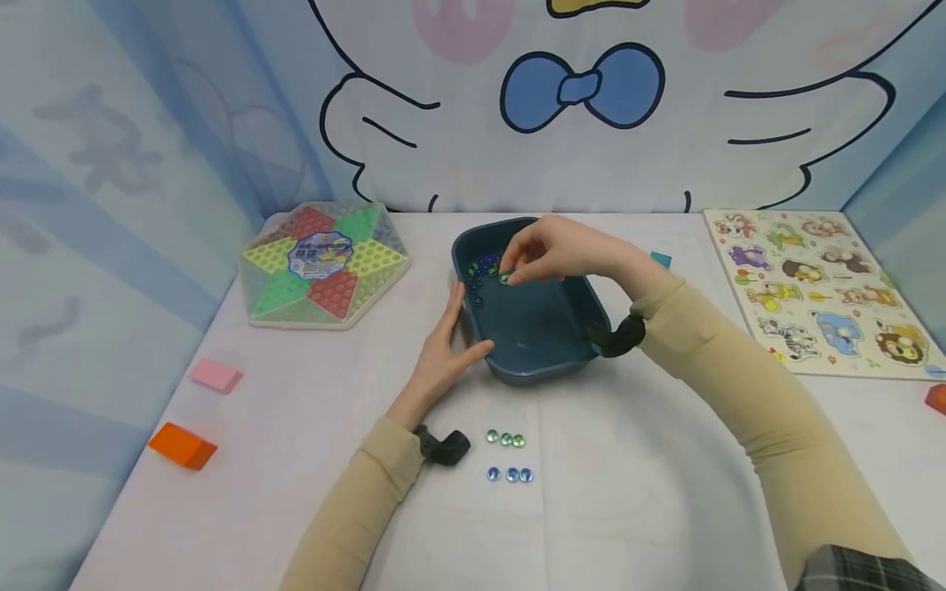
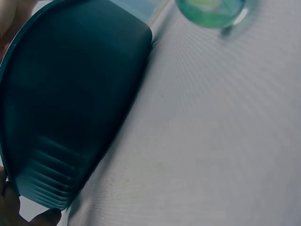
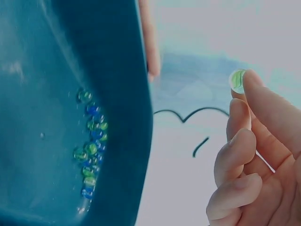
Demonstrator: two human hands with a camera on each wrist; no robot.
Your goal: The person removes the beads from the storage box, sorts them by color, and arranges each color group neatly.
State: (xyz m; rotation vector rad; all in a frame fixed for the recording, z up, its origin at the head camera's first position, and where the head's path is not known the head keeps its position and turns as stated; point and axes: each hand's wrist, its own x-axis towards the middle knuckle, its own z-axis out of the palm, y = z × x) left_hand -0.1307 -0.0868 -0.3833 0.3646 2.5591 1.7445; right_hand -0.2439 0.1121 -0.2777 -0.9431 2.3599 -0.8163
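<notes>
A dark blue bin (image 1: pixel 543 328) sits mid-table, tilted, with several green and blue marbles (image 1: pixel 480 275) gathered in its far left corner. My left hand (image 1: pixel 443 349) holds the bin's near left wall, fingers along the side and thumb on the front. Over the bin, my right hand (image 1: pixel 528 254) pinches a green marble (image 1: pixel 505 278) at its fingertips; the right wrist view shows that green marble (image 3: pixel 236 81) held above the bin (image 3: pixel 70 70). On the cloth in front lie three green marbles (image 1: pixel 506 439) and three blue marbles (image 1: pixel 510 474) in two rows.
A hexagonal Chinese checkers board (image 1: pixel 323 263) lies at the back left. An animal peg puzzle (image 1: pixel 816 287) lies at the right. A pink block (image 1: pixel 215 375) and an orange block (image 1: pixel 182 446) sit at the left edge, another orange block (image 1: pixel 936 398) at the right edge.
</notes>
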